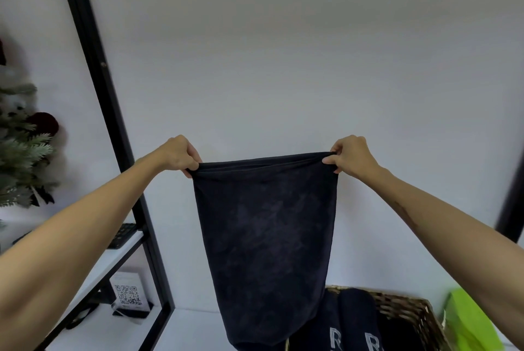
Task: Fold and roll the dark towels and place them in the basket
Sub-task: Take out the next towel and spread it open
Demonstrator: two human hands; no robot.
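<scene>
Two bare forearms reach in from the 8 and 4 o'clock corners, holding a dark navy terry towel (266, 240) up before a plain white wall (283, 53). The left hand (178, 155) pinches the towel's upper left corner, fingers closed on the cloth; the right hand (351, 156) grips the upper right corner the same way, fingers curled tight over the doubled top edge. The towel hangs taut between them, narrowing toward its lower end at 6 o'clock. Behind that lower end, at 5 o'clock, a brown woven wicker basket (408, 308) holds rolled dark towels (354, 319), two of them showing a pale letter "R"; any further lettering is cut off. A bright green bag (470, 322) lies just beside the basket at 4 o'clock. At 7 o'clock a small white card printed with a QR code (127, 294) stands beneath a white shelf on a black metal frame (113, 112). At 9 o'clock, a frosted green artificial fir (22, 152) carries a dark red ornament.
</scene>
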